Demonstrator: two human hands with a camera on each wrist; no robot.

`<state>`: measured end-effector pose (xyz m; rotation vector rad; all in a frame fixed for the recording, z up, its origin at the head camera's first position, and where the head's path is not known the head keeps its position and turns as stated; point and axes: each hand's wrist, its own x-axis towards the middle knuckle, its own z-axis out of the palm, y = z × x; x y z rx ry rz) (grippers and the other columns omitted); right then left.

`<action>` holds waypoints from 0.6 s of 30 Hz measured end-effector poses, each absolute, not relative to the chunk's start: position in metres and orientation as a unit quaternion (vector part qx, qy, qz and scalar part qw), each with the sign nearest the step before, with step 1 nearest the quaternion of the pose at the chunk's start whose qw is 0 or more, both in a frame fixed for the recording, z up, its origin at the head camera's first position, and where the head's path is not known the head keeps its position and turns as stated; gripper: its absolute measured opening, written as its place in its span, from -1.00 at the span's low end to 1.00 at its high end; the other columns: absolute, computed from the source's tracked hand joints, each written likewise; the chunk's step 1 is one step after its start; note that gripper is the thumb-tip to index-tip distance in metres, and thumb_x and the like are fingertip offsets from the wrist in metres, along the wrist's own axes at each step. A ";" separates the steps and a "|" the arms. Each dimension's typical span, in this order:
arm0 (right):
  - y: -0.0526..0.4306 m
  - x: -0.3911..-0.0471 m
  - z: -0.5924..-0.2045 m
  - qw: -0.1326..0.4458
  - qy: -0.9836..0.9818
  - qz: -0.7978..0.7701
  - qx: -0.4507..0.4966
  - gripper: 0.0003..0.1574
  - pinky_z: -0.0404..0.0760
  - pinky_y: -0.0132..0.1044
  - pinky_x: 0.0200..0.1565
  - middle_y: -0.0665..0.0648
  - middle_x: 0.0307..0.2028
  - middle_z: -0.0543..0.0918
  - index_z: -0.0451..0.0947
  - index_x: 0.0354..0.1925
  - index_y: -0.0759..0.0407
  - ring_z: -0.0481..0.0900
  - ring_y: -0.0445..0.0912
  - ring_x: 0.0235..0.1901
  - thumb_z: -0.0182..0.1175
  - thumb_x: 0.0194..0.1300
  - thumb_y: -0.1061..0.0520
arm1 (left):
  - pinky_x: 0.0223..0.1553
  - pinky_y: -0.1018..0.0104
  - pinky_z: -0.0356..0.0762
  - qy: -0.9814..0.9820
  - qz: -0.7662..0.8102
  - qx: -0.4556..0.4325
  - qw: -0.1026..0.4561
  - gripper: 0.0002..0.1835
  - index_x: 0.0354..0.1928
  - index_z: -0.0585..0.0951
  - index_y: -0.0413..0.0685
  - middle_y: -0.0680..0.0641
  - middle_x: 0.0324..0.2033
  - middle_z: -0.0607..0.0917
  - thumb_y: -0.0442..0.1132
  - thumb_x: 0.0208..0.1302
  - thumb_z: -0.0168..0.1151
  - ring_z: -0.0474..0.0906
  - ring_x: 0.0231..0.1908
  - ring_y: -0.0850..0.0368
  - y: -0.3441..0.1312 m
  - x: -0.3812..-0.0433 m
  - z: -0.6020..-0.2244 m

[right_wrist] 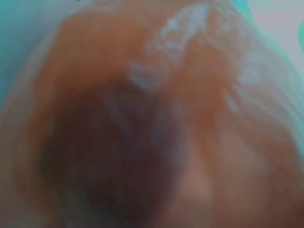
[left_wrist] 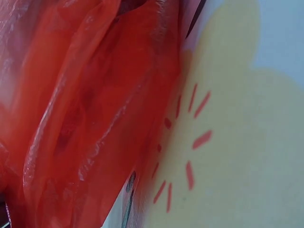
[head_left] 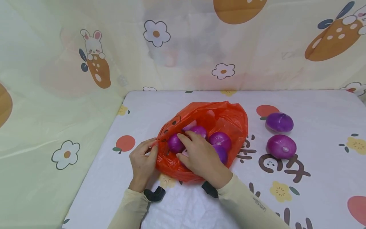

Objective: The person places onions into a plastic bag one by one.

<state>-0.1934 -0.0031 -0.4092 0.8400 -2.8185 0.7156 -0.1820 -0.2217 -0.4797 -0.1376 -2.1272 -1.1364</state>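
Note:
An orange-red plastic bag lies spread with its mouth facing up, holding several purple and pink onions. At its left edge, my left hand pinches the plastic between thumb and fingers; folds of the same bag fill much of the left wrist view. My right hand reaches into the bag from the front right, thumb and fingers spread over the onions. Its fingertips touch or hover by a purple onion on the left side. Behind blurred plastic, a dark round shape fills the right wrist view.
Two purple onions, one behind and one nearer, rest on the table to the right of the bag. The white patterned tablecloth meets a hanging patterned curtain at the back and left.

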 end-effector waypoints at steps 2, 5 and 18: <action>0.002 -0.192 -0.407 0.054 -0.931 0.238 0.270 -0.10 0.65 0.19 0.17 0.29 0.31 0.57 0.51 0.42 0.14 0.55 0.20 0.29 0.53 0.20 -0.09 | -0.12 0.61 0.64 -0.820 -0.443 -0.056 0.358 -0.82 -0.14 0.84 -0.21 -0.11 -0.15 0.84 -0.43 0.29 0.33 0.80 -0.16 -0.01 -0.222 -0.182 -0.480; 0.013 -0.190 -0.404 0.056 -0.931 0.246 0.262 -0.10 0.64 0.20 0.19 0.28 0.31 0.57 0.50 0.43 0.13 0.52 0.19 0.32 0.52 0.20 -0.09 | -0.11 0.59 0.65 -0.817 -0.446 -0.059 0.362 -0.82 -0.14 0.84 -0.21 -0.10 -0.15 0.84 -0.45 0.27 0.34 0.80 -0.16 0.00 -0.222 -0.182 -0.481; 0.093 -0.189 -0.396 0.124 -0.937 0.280 0.168 -0.16 0.64 0.32 0.11 0.36 0.30 0.55 0.49 0.41 0.22 0.51 0.30 0.28 0.48 0.23 0.02 | -0.12 0.68 0.58 -0.817 -0.439 -0.054 0.371 -0.82 -0.20 0.79 -0.41 -0.29 -0.21 0.82 -0.60 0.17 0.32 0.79 -0.22 -0.19 -0.209 -0.176 -0.462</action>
